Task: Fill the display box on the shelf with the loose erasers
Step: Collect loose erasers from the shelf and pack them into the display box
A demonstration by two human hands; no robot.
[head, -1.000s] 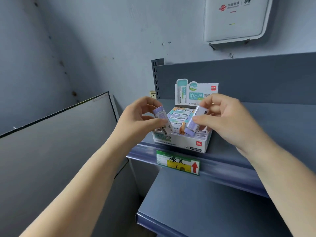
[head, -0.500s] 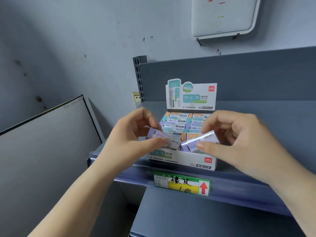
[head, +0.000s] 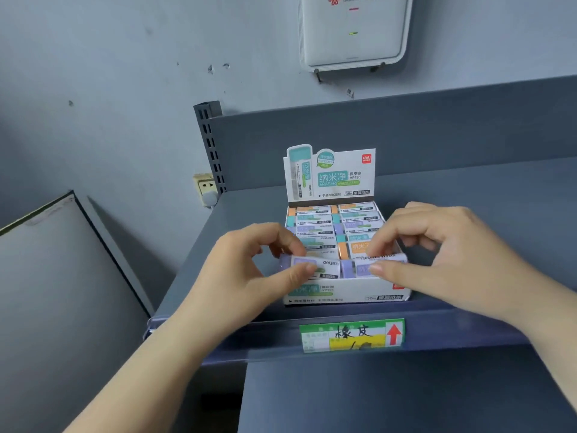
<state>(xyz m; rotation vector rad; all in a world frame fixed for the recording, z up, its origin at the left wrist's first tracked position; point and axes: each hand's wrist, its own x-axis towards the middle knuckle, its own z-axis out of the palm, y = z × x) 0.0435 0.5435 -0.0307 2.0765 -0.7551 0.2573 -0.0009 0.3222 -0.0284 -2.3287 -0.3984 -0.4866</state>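
Right now both hands are over the front row of the box (head: 343, 290), which sits at the shelf's (head: 468, 195) front edge, toward its left end. The left hand (head: 249, 270) pinches a purple eraser (head: 315, 266) between thumb and fingers, lying flat along the front wall. The right hand (head: 443, 254) pinches a second purple eraser (head: 359, 267) the same way, end to end with the first, just touching it. Behind them the rows hold orange, teal and purple erasers. A green and yellow label (head: 351, 335) with a red arrow hangs on the shelf lip below the box. A white router (head: 352, 29) is on the wall above
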